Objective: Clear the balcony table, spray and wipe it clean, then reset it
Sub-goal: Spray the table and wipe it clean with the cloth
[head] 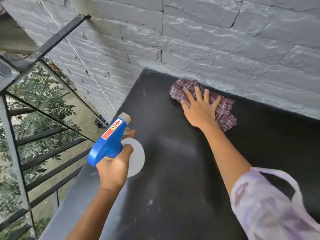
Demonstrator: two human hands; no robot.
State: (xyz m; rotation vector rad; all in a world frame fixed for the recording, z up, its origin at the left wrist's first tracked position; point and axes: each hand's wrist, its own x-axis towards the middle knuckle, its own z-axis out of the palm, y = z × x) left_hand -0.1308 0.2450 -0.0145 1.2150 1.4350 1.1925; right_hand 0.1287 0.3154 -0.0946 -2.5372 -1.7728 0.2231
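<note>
since the wipe needs flat pressure, the right hand point(199, 108) lies palm down on the cloth point(225, 113), its fingers point(188, 96) straight and spread, pressing rather than gripping, so nothing is clenched there. the cloth is a bunched plaid rag at the far edge of the worktop point(173, 179), touching or just beside the foot of the stone wall point(207, 40); cannot tell which. likely reason for that spot: working the back strip along the wall.

the left hand point(112, 168) holds the spray bottle point(109, 142) up off the near-left part of the worktop, fingers point(128, 148) curled round the neck under the blue trigger head. one fingertip shows at the trigger side, but whether it is squeezing i cannot tell. the nozzle points away from the person, roughly toward the far left corner. holding it in the air instead of setting it down looks like a way to be ready for another spray and leave the surface free for the cloth.

pale smudges point(150, 201) show on the dark top near the person, so my read is the wipe step is mid-way and the reset is not yet begun.

counts: one spray bottle, one cloth, one worktop, two hands. one loose patterned sleeve point(268, 205) on the right arm, the left forearm bare. one glass-and-metal railing point(52, 153) at the left.
</note>
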